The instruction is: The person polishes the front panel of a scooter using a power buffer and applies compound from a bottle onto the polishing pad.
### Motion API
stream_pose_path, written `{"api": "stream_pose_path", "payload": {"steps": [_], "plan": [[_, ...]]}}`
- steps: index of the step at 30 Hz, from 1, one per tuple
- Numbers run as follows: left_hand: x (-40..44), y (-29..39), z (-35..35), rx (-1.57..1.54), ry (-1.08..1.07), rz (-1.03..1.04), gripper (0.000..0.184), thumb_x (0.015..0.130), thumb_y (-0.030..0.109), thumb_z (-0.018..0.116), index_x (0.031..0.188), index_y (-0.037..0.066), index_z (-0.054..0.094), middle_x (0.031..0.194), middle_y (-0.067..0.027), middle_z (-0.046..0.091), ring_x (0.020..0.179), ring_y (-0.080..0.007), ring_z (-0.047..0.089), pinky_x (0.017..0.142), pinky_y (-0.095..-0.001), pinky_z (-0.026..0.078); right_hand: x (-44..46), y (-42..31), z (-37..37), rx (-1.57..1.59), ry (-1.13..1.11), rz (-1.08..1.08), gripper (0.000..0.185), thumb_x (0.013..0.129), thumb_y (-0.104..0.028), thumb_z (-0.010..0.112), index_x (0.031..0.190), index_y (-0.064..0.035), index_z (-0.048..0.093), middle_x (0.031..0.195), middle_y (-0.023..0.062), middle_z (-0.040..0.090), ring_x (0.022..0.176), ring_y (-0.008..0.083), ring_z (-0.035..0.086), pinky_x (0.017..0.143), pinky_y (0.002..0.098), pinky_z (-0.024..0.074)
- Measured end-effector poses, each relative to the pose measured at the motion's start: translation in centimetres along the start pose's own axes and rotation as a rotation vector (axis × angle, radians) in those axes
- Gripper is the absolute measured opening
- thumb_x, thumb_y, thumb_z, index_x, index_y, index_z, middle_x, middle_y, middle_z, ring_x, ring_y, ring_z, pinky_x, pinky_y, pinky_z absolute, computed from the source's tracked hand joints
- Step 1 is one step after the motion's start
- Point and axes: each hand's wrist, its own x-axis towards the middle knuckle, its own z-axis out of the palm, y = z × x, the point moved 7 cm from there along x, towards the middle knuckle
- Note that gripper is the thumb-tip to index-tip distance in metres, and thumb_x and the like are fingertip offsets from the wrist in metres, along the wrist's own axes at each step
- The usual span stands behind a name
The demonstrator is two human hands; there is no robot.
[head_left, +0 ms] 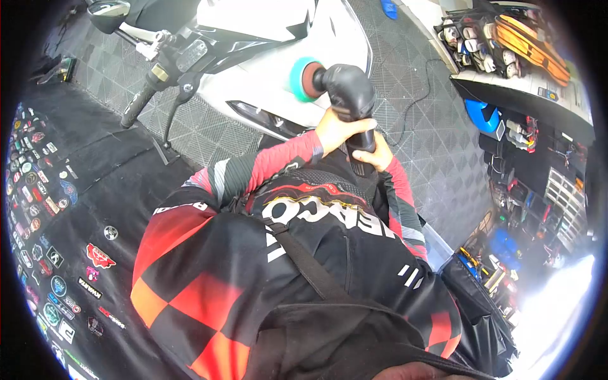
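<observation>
Looking down through the head view, I see both hands closed around a black polisher (350,92) in the upper middle of the frame. The left hand (339,131) wraps the narrowing part of its body, thumb laid across the top. Just below and to the right of it in the frame, the right hand (379,155) clasps the lower handle (360,142), its thumb in front; I cannot make out all the fingers behind.

The polisher's teal and brown pad (297,79) faces the white panel (256,76) of a motorcycle; I cannot tell how firmly it bears on it. Toward the upper left I have a handlebar grip (138,107), a lever (179,104) and a mirror (109,16). Grey floor tiles (437,152) run beneath, crossed by a dark cable (405,113). Black cloth with stickers (126,253) fills the left edge.
</observation>
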Motion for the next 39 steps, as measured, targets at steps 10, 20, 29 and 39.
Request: {"api": "stream_pose_path", "payload": {"steps": [10,20,29,39], "plan": [[-0.5,1.3,0.1,-0.153,-0.085,0.077,0.050,0.084,0.019,0.080,0.126,0.006,0.057,0.114,-0.0060,0.064,0.109,-0.0175,0.060,0.097,-0.0359,0.048,0.0,-5.9,-0.5,-0.391,-0.043,0.009,0.064,0.074,-0.017,0.084,0.128,-0.0027,0.055,0.110,0.0083,0.066,0.101,0.0174,0.064,0.093,0.0348,0.0502],[-0.7,1.4,0.6,0.052,-0.187,-0.001,0.042,0.088,0.043,0.072,0.105,0.004,0.072,0.102,-0.0081,0.071,0.098,-0.0155,0.064,0.088,-0.0349,0.052,-1.4,-7.5,1.3,-0.384,0.102,0.039,0.055,0.077,-0.022,0.078,0.125,-0.0014,0.060,0.117,0.0088,0.066,0.109,0.0206,0.061,0.097,0.0395,0.0476],[3.9,0.9,0.4,-0.018,-0.068,0.120,0.060,0.081,0.037,0.081,0.126,0.005,0.058,0.114,-0.0054,0.061,0.107,-0.0178,0.056,0.096,-0.0334,0.044,0.4,-6.2,-2.3,-0.449,0.226,-0.300,0.056,0.071,-0.023,0.083,0.115,0.0016,0.059,0.093,0.0072,0.067,0.081,0.0192,0.064,0.076,0.0345,0.0538],[3.1,1.0,-0.4,0.039,0.099,0.051,0.068,0.075,0.042,0.086,0.124,0.003,0.061,0.115,-0.0067,0.064,0.108,-0.0174,0.059,0.094,-0.0327,0.045,2.4,-2.5,-2.5,-0.375,0.271,-0.390,0.060,0.072,-0.021,0.082,0.122,0.0011,0.058,0.102,0.0096,0.067,0.091,0.0203,0.065,0.084,0.0350,0.0522]]}}
